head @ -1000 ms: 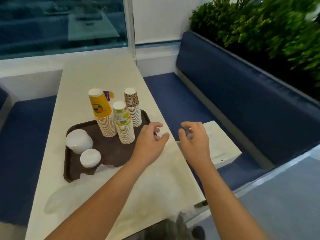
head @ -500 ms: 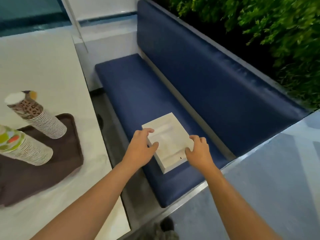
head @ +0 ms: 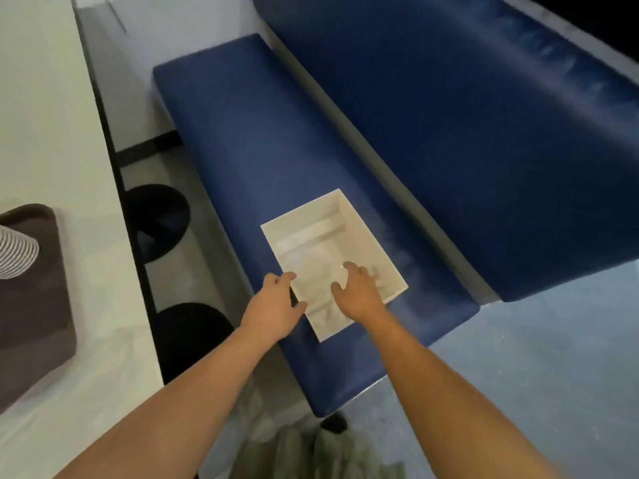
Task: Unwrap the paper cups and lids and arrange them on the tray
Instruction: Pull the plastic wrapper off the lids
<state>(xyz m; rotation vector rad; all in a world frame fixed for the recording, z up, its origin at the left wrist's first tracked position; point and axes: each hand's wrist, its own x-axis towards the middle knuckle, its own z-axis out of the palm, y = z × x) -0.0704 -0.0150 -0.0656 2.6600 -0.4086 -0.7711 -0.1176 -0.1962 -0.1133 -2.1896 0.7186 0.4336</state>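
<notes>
Right hand (head: pixel 356 292) has moved into the box (head: pixel 375 245), grip slack; left hand (head: pixel 275 304) clasps its rim.

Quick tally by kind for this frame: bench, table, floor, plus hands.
White open rectangular box: 1
Brown plastic tray: 1
Ribbed stack of paper cups: 1
Black round table bases: 2
Hands: 2, left hand, right hand
Total: 7

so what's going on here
A person's hands are at an open white box on the blue bench seat. The left hand grips the box's near rim; the right hand is inside it, over what looks like clear wrapping, too blurred to identify. The tray with a cup stack sits on the table.
</notes>
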